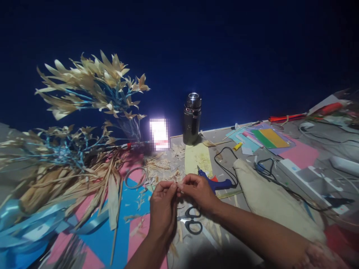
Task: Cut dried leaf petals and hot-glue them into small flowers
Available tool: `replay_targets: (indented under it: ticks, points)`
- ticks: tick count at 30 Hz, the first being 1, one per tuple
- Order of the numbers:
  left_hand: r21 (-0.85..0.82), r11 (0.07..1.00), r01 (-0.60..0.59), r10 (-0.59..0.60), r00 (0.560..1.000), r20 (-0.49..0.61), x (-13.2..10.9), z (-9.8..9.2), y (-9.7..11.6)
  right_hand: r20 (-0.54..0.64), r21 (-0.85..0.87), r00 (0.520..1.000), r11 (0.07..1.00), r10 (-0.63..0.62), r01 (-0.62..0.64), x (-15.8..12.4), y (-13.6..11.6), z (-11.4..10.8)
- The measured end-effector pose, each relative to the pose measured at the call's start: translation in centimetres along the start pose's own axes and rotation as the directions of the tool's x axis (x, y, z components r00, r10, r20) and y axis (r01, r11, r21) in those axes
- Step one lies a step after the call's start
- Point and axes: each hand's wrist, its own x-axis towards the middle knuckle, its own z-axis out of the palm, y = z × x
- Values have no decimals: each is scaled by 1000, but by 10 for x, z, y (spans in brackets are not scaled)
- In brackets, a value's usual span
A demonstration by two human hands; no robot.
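Note:
My left hand (163, 200) and my right hand (200, 191) meet at the fingertips over the middle of the table. Both are closed in a pinch, and whatever sits between them is too small to make out. Just beyond my right hand lies a blue glue gun (220, 184) on its side, nozzle pointing away to the left. Below the hands rests a pair of scissors (193, 221) with black handles, its blades partly hidden by my left hand. Scraps of dried husk (159, 164) are scattered behind the fingers, and a roll of tape (136, 177) lies to the left.
Husk flowers on blue stems (112, 93) stand at the back left, above a pile of dried husks (92, 186) and blue ribbon (50, 220). A dark flask (192, 121) stands upright at the back. On the right are a cream cloth bundle (269, 198), a white power strip (305, 183) and cables.

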Motion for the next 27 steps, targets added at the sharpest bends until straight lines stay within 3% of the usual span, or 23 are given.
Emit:
replay_targets:
  ticks: [5,10,13,15,18,21,23,27]
  points:
    - [-83,987,134,-131,990,43,2,1,3,9,-98,1000,995,-27,28,-4,-8,2]
    - [-217,921,324,-292,942,166,8,-3,3,33,-114,999,993,-30,33,-5,-11,-1]
    - [-226,904,362,-323,927,190,10,-7,2,-1,-285,988,947,-151,145,-3,-12,-8]
    - [-210,908,364,-324,925,200,10,-8,2,36,-392,958,878,-284,275,-2,-13,-12]
    - [-170,924,343,-306,929,210,9,-7,3,182,-458,863,736,-472,499,-1,-13,-15]
    - [-128,941,314,-285,936,206,8,-7,4,242,-454,793,656,-560,602,0,-12,-16]
    - [-93,951,296,-274,942,194,7,-7,5,206,-448,801,674,-562,587,1,-13,-16]
    - [-48,958,283,-272,948,165,6,-7,6,116,-425,886,784,-448,452,1,-17,-15]
